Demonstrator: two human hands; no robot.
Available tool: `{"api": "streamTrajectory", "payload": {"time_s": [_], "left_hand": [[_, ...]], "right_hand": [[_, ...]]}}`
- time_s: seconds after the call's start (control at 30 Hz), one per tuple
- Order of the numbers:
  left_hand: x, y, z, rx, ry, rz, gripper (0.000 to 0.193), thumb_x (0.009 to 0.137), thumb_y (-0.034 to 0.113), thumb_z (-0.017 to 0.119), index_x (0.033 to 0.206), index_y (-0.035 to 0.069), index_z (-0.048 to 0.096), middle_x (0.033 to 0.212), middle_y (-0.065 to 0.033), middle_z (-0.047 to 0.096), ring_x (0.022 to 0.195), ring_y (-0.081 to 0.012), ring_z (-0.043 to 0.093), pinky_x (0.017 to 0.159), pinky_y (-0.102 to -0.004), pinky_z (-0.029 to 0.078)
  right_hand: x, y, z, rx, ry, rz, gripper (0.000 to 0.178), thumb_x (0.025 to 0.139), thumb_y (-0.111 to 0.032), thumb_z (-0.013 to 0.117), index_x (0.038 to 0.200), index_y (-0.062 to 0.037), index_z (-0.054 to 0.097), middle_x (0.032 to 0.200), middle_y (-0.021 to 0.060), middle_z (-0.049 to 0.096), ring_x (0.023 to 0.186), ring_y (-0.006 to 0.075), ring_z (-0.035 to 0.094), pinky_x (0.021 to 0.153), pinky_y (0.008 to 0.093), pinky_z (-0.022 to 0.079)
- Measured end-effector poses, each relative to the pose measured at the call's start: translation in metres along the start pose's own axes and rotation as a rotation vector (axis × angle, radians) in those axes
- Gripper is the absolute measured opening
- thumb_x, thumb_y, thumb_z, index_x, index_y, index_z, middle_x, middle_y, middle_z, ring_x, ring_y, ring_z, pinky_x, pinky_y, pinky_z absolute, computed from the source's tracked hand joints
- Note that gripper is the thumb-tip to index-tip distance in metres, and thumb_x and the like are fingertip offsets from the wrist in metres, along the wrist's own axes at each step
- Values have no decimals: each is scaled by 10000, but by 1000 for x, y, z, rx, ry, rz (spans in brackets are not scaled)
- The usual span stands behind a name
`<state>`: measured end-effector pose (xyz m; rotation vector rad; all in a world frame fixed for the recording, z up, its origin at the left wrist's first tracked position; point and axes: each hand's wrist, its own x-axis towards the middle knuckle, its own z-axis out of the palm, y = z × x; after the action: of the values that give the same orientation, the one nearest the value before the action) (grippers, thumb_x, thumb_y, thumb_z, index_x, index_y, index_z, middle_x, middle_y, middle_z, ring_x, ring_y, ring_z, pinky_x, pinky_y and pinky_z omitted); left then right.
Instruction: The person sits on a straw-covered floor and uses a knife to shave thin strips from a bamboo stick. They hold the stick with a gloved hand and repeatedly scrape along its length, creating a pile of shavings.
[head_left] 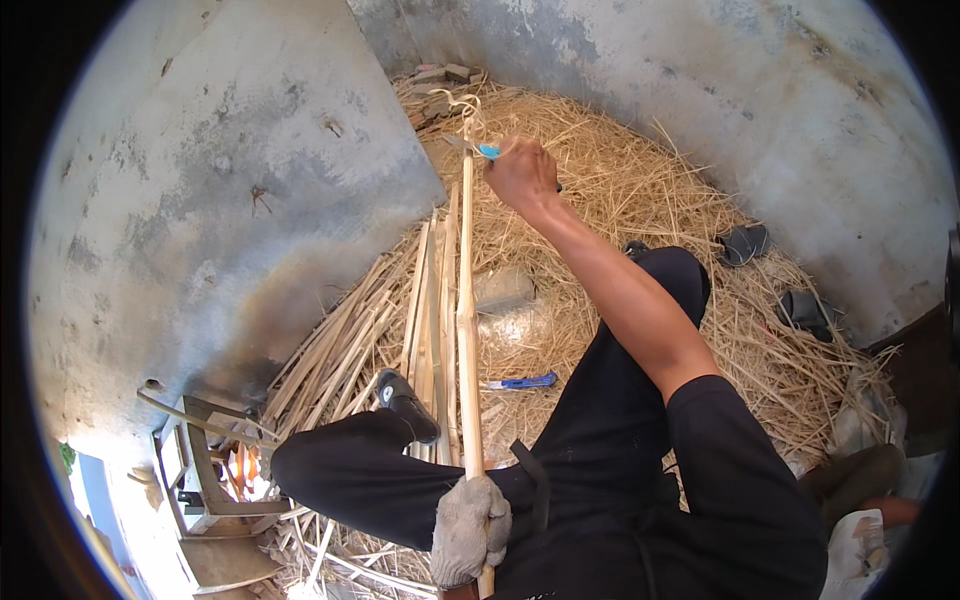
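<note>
A long pale bamboo strip (466, 330) with a thicker node partway along runs straight away from me. My left hand (470, 530), in a grey knit glove, is closed round its near end, by my lap. At the far end, my bare right hand (522, 175) grips a knife with a light-blue handle (489, 152). Its blade lies against the strip's tip, and most of the handle is hidden in my fist. Thin curled shavings (470, 112) stand out from that tip.
Shavings (620, 180) cover the floor. Split bamboo strips (340, 345) lie left of my work. A blue utility knife (525, 381) lies between my legs. Dark shoes (745, 245) sit at right. A wooden stool (205, 480) stands at lower left, and a grey slab (250, 170) leans at left.
</note>
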<state>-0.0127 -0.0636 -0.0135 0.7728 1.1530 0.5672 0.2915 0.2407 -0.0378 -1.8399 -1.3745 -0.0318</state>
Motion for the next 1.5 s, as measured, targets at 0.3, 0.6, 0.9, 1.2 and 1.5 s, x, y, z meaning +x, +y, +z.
{"api": "streamTrajectory", "payload": {"time_s": [0.3, 0.6, 0.9, 1.2, 1.5], "left_hand": [[-7, -19, -13, -111, -41, 34, 398, 1034, 386, 490, 769, 91, 462, 429, -20, 370, 287, -118, 310, 293, -245, 257], [65, 41, -32, 53, 191, 178, 360, 1089, 293, 341, 1268, 65, 554, 568, 57, 471, 327, -77, 379, 296, -187, 315], [187, 54, -60, -227, -120, -22, 394, 1036, 263, 440, 1401, 138, 517, 676, -36, 591, 416, -121, 529, 327, -248, 413], [257, 56, -64, -361, -403, -268, 973, 663, 9, 509, 1583, 57, 196, 1423, -362, 408, 1175, -447, 597, 828, -448, 628], [261, 32, -94, 266, -742, -290, 1104, 702, 172, 866, 1576, 55, 201, 1557, -220, 338, 1434, -313, 382, 1170, -444, 381]], "right_hand": [[-3, 4, -26, 497, -863, 249, 291, 871, -173, 656, 673, -120, 451, 553, -24, 409, 434, 73, 321, 396, 281, 255], [-62, 90, 54, -49, -757, 196, 383, 924, -348, 636, 762, -1, 627, 663, 127, 639, 514, 217, 609, 492, 381, 482], [-353, 155, 196, -217, -1280, 61, 460, 851, -401, 696, 1063, 7, 731, 1049, 231, 721, 991, 371, 697, 894, 444, 547], [-251, 280, 140, -481, -623, 957, 336, 846, -208, 664, 1106, 3, 691, 1162, 230, 690, 1058, 379, 688, 897, 454, 564], [-310, 302, 109, -357, -578, 1113, 760, 758, -261, 761, 1349, 1, 361, 1310, 282, 582, 1208, 398, 590, 987, 452, 493]]}}
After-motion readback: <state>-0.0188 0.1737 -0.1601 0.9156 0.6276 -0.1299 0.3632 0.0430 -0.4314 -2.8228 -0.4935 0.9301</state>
